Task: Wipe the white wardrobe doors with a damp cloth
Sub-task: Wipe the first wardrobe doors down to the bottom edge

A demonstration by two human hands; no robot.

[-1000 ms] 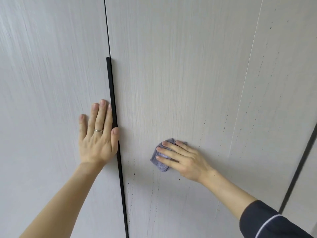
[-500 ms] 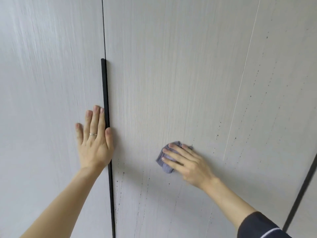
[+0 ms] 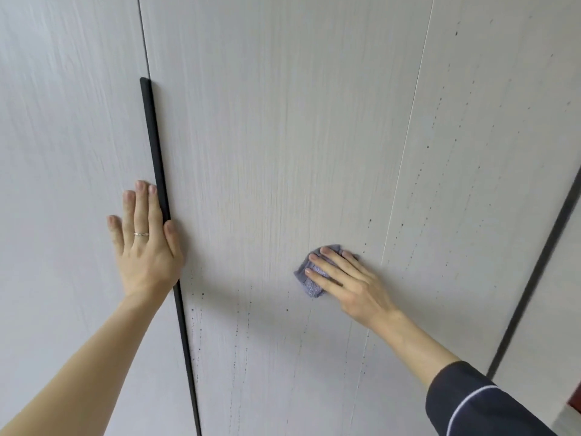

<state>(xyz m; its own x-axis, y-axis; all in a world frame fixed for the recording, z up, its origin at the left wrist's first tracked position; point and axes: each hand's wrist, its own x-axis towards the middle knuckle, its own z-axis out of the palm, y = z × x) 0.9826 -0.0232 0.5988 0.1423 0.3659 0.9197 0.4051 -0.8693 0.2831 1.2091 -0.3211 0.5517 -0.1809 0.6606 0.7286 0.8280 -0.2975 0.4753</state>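
Wardrobe doors (image 3: 283,121) fill nearly all of my head view, pale with a fine vertical grain. From where I sit I see only this one view, and both arms enter from its bottom edge, so elbows and body are cut off.

My left hand (image 3: 144,247) lies flat and open on the left door, fingers spread upward, holding nothing. Its thumb crosses the black handle strip (image 3: 157,171) that runs down the seam between two doors; the palm covers a short stretch of that strip. I see a plain ring (image 3: 141,234) on one finger.

My right hand (image 3: 349,281) presses a small grey-purple cloth (image 3: 309,283) flat against the middle door, fingers extended over it rather than curled around it. Most of the cloth is hidden under those fingers; only its left and top edges show. Whether it is damp I cannot tell.

Small dark specks (image 3: 371,220) run in vertical lines on the door beside and below the cloth. A dark sleeve (image 3: 478,404) with a thin white stripe covers the right forearm. A second dark strip (image 3: 540,265) slants at the right edge, blurred. At the lower right corner a sliver of red is too cut off to identify. No writing or label is readable anywhere.
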